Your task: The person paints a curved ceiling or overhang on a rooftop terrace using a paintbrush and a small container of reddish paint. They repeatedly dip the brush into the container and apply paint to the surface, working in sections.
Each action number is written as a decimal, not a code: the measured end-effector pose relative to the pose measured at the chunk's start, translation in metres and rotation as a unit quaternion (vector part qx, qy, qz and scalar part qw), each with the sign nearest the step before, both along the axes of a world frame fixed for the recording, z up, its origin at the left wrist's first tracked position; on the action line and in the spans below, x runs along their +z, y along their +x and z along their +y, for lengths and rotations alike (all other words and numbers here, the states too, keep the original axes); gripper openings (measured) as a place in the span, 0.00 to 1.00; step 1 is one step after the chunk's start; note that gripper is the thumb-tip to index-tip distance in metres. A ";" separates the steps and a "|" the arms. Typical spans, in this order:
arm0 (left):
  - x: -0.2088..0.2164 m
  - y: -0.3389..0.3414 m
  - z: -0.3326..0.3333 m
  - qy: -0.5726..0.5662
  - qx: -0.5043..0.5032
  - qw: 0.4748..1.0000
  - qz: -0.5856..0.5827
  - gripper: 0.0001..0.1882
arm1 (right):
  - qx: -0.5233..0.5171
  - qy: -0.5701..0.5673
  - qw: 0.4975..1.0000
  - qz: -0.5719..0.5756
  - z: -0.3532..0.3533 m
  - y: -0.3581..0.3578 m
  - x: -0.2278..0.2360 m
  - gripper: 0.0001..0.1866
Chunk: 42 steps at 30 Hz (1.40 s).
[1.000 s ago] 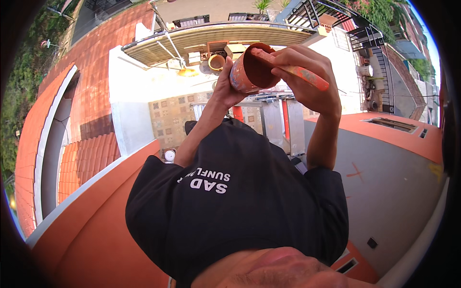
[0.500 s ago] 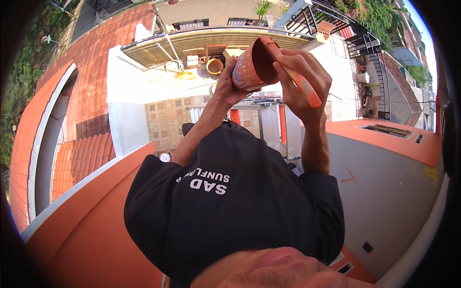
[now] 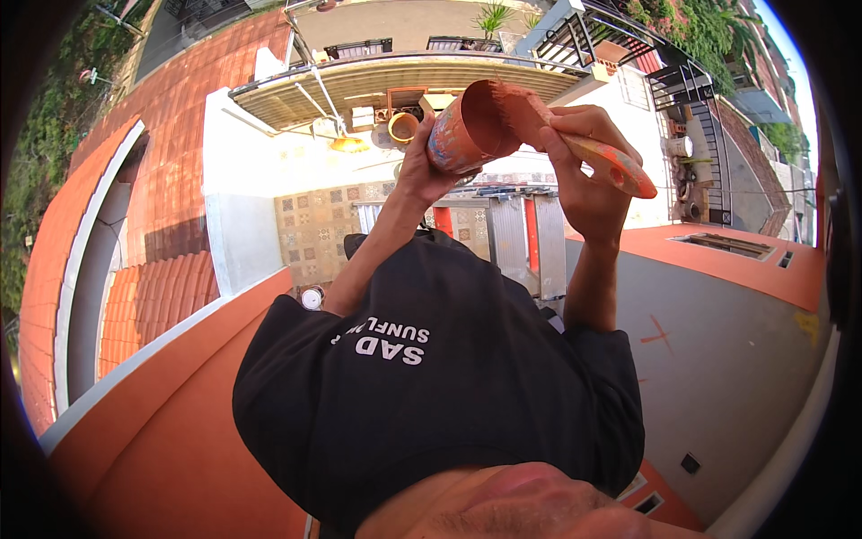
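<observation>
My left hand (image 3: 420, 175) is wrapped round a paint-spattered can (image 3: 452, 142), which tilts so that its mouth faces right. Orange-red paint coats the can's inside wall. A wide paintbrush (image 3: 603, 162) is gripped by its handle in my right hand (image 3: 588, 144). Its bristles, thick with the same orange paint, lie at the can's rim on the right side. Smears of paint cover the wooden handle, which points to the lower right. The far fingers of my left hand are hidden behind the can.
Below me stands a metal ladder or scaffold (image 3: 514, 238) over a patterned tile floor (image 3: 310, 225). A yellowish bucket (image 3: 403, 128) sits in the sunlit yard. An orange wall (image 3: 197, 422) is at the left, a grey wall (image 3: 718, 359) at the right, and tiled roofs (image 3: 157, 305) lie beyond.
The brush has come out of the can to its right rim, its bristles now showing. My right hand has moved right and slightly down; the can has shifted a little left.
</observation>
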<state>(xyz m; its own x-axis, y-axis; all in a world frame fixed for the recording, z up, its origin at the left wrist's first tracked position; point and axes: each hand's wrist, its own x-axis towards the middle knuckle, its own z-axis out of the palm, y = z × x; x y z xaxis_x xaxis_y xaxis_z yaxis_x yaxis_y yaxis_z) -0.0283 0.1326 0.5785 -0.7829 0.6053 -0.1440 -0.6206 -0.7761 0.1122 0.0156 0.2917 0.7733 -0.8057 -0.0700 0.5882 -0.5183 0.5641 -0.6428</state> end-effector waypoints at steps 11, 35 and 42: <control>0.001 0.006 -0.002 -0.061 0.015 0.998 0.013 0.36 | 0.010 -0.291 0.930 -0.224 -0.007 -0.014 -0.023 0.05; 0.000 0.003 0.005 -0.074 0.011 0.997 0.001 0.35 | 0.027 -0.455 0.865 -0.210 0.026 -0.009 -0.044 0.04; 0.010 0.005 -0.003 -0.090 0.021 0.995 -0.040 0.36 | 0.040 -0.539 0.810 -0.229 0.041 -0.012 -0.063 0.03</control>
<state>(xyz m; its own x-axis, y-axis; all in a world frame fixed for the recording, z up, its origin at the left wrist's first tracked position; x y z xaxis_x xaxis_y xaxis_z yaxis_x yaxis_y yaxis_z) -0.0235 0.1296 0.5881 -0.7886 0.5309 -0.3102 -0.6006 -0.7732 0.2035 0.0036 0.3327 0.7103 -0.9750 0.2215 -0.0166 -0.0932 -0.4756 -0.8747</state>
